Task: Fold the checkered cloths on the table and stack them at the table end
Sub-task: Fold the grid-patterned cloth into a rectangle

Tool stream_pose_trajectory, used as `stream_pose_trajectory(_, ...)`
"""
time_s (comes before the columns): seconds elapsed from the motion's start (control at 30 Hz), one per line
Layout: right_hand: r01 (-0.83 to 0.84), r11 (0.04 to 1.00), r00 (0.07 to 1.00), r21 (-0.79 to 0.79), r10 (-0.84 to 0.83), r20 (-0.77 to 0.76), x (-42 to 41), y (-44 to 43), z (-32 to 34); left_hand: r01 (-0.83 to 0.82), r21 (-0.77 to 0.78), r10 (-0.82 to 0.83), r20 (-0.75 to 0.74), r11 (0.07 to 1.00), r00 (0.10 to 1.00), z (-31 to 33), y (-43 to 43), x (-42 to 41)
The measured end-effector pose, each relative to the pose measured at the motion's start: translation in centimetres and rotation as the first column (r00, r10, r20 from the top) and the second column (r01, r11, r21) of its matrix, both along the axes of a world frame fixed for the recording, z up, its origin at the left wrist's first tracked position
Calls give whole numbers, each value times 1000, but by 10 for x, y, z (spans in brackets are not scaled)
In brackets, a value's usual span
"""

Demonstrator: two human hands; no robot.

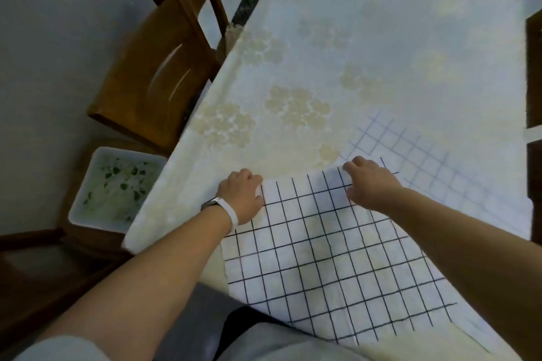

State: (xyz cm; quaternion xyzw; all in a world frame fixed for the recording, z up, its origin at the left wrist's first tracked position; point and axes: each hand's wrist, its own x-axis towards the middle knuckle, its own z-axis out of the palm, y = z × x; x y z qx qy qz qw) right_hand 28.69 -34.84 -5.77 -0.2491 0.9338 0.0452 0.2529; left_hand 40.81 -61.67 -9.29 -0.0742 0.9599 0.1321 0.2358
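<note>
Fingers (251, 177) of the left hand (242, 198) curl round the far left corner of the checkered cloth (322, 252) with the thumb on top. The right hand (371, 182) grips the same far edge further right, its fingers hooked over the hem and its thumb beneath them on the fabric. Both forearms reach out over the near end of the surface (381, 38), which is covered by a cream tablecloth with a pale flower pattern. The checkered cloth, white with bold dark lines, lies flat at that near end, its near edge hanging towards the person. A paler-lined checkered layer (416, 155) spreads out from under it to the right and beyond the right hand; whether this is the same cloth turned over or another one cannot be told. A wooden chair (158, 61) stands at the left side of the surface. Nearer, a white tub (117, 187) printed with green leaves sits on a dark wooden seat. A white wristband (230, 212) circles the left wrist.
</note>
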Motion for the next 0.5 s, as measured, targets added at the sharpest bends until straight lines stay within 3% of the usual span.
stream_pose_trajectory(0.5, -218, 974, 976, 64, 217, 13, -47, 6, -28, 14, -14, -12, 88, 1000, 996, -4, 9, -17)
